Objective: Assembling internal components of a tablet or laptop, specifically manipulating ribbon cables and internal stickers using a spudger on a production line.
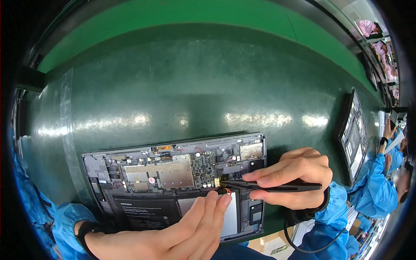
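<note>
Two hands work over one uncovered tablet-like device (173,144), which lies at the near side of the green surface (173,78), its circuit board (203,171) and black battery (143,212) exposed. The right hand (299,175) has its grip clamped on black tweezers (299,187), whose tips reach left to a small yellowish connector area (217,182) at the board's near edge; I cannot tell whether they pinch anything. The left hand (186,229) comes over the battery with its fingertips at short coloured wires (228,190); whether its grip is together on them, I cannot tell. The step in hand appears to be handling these wires beside the connector area. The next move would seem to call for steady left fingers and fine tweezer control, without scraping neighbouring parts.
</note>
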A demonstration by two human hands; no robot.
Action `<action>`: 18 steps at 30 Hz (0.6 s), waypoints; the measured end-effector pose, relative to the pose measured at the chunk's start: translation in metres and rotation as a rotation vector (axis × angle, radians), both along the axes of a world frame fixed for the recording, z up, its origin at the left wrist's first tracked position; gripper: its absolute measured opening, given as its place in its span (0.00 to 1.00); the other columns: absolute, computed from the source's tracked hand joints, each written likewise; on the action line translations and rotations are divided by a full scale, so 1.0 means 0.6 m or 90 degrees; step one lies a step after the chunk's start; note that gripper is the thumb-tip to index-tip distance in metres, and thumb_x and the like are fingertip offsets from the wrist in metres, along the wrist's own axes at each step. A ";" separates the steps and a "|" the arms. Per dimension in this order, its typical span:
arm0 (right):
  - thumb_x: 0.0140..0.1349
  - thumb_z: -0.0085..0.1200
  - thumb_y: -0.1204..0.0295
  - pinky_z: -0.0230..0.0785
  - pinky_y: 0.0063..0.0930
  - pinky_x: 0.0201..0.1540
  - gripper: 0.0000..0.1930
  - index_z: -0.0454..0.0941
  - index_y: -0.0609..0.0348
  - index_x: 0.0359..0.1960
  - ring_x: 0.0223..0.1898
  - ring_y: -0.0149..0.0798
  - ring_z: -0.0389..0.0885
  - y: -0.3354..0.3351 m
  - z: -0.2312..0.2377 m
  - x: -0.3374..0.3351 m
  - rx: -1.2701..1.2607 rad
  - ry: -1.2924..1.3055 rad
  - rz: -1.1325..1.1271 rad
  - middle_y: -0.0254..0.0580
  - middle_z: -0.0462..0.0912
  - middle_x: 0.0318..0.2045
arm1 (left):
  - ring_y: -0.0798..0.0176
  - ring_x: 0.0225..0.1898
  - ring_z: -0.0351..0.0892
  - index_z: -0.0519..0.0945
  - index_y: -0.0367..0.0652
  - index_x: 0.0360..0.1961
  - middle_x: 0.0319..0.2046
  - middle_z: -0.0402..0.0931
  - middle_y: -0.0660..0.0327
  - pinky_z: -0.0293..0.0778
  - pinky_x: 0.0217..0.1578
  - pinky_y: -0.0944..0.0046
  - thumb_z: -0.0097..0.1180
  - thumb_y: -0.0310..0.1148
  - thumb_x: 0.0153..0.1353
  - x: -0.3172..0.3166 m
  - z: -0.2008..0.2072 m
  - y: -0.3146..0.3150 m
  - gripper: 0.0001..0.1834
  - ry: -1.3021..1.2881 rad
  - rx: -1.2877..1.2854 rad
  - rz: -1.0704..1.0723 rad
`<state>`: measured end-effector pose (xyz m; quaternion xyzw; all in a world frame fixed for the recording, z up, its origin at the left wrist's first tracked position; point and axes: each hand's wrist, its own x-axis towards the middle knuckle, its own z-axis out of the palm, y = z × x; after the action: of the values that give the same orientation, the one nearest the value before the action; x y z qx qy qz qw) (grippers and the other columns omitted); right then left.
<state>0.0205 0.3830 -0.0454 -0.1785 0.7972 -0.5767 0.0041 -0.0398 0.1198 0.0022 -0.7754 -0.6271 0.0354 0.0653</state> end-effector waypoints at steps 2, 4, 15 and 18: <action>0.48 0.75 0.81 0.80 0.22 0.33 0.14 0.86 0.64 0.38 0.38 0.43 0.92 0.002 -0.002 0.001 -0.001 0.005 0.002 0.52 0.90 0.37 | 0.53 0.49 0.86 0.85 0.35 0.41 0.47 0.86 0.49 0.79 0.53 0.60 0.52 0.33 0.61 0.000 -0.005 0.000 0.15 -0.005 0.007 0.002; 0.48 0.75 0.81 0.79 0.22 0.32 0.14 0.86 0.64 0.38 0.37 0.42 0.92 0.004 -0.004 0.001 0.004 0.011 0.001 0.52 0.90 0.37 | 0.54 0.46 0.87 0.85 0.36 0.41 0.47 0.86 0.50 0.79 0.51 0.61 0.54 0.33 0.60 0.002 -0.005 -0.002 0.14 -0.008 0.019 0.002; 0.48 0.75 0.80 0.71 0.18 0.26 0.14 0.86 0.61 0.37 0.31 0.35 0.91 0.002 -0.009 -0.003 0.044 0.065 -0.003 0.48 0.91 0.37 | 0.47 0.45 0.85 0.83 0.28 0.44 0.45 0.84 0.44 0.78 0.52 0.57 0.50 0.32 0.57 -0.015 -0.025 -0.013 0.19 -0.028 0.075 -0.031; 0.48 0.76 0.80 0.71 0.17 0.25 0.14 0.86 0.61 0.37 0.30 0.35 0.91 0.007 -0.007 -0.004 0.061 0.080 0.028 0.49 0.91 0.36 | 0.47 0.58 0.82 0.85 0.28 0.45 0.54 0.83 0.43 0.73 0.64 0.52 0.50 0.32 0.64 0.005 -0.003 -0.012 0.19 0.008 0.018 0.045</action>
<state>0.0178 0.3869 -0.0493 -0.2316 0.8184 -0.5253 -0.0249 -0.0368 0.1124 0.0001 -0.7514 -0.6542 0.0340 0.0791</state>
